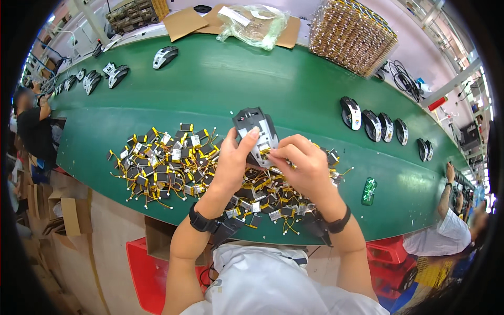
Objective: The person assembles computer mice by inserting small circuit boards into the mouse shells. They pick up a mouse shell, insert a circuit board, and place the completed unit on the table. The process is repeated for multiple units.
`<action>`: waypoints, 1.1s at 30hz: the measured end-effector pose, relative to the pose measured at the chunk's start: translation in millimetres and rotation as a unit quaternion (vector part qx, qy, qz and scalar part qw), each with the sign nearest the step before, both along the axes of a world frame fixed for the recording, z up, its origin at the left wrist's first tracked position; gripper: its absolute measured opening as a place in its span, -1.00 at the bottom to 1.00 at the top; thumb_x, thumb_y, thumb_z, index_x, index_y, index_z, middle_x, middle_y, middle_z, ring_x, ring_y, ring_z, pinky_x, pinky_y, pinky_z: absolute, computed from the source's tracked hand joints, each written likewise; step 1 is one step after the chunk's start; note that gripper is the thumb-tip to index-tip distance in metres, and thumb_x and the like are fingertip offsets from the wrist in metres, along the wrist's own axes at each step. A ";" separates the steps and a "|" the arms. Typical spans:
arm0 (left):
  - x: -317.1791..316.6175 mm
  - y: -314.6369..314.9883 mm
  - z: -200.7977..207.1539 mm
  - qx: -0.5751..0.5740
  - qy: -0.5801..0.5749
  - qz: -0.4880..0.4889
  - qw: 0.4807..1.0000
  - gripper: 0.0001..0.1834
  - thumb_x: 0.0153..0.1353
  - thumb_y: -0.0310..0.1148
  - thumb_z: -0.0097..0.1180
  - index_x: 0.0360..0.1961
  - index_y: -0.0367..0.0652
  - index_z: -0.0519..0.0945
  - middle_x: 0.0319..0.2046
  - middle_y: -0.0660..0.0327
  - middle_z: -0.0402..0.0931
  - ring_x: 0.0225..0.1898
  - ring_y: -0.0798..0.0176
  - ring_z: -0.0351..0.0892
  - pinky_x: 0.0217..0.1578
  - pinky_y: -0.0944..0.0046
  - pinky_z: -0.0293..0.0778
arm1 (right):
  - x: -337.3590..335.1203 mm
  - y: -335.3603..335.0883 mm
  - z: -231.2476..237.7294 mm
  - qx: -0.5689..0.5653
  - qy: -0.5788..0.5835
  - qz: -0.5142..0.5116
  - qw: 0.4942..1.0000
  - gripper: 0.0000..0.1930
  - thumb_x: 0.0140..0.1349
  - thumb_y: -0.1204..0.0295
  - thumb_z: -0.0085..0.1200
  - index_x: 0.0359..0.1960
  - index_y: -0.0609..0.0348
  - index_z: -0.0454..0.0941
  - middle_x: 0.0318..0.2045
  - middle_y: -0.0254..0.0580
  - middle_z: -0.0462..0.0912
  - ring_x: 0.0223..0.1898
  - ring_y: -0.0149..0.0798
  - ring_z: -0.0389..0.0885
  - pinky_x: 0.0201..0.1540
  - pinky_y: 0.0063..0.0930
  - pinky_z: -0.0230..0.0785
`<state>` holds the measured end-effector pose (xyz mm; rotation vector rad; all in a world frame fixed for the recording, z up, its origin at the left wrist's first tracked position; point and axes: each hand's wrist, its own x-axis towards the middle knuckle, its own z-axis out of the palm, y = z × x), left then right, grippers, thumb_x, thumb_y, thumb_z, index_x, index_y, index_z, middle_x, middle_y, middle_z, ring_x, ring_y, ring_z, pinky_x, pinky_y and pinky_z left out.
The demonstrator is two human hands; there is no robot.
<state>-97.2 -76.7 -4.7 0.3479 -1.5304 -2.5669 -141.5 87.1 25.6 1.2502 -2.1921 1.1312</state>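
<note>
My left hand (232, 157) is closed around a grey and black computer mouse (251, 122), held tilted above the bench with its thumb across the shell. An open recess with something yellow in it shows at the mouse's near end. At that recess my right hand (307, 163) pinches with thumb and fingers; what sits between the fingertips is too small to name. Below both hands spreads a loose heap of small flat battery packs (177, 154), silver and black with yellow tape and thin wires ending in white plugs.
More mice stand on the green bench (220, 79) at the left and the right (350, 113). A green packet (369, 191) lies right of the heap. Cardboard, a clear plastic bag (254, 26) and a stacked block of trays (352, 39) are behind. Co-workers sit at both ends.
</note>
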 end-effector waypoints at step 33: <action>7.6 -12.0 16.7 0.070 0.016 0.055 0.996 -0.54 0.34 -0.07 0.10 0.05 -0.21 0.39 -0.19 0.16 0.57 -0.28 0.31 0.67 -0.44 0.30 0.66 | 7.5 7.8 -1.3 -0.027 -0.046 0.065 0.996 -0.52 0.02 0.58 0.25 0.06 0.19 0.55 0.01 -0.06 0.52 -0.05 -0.13 0.57 -0.06 -0.31 0.52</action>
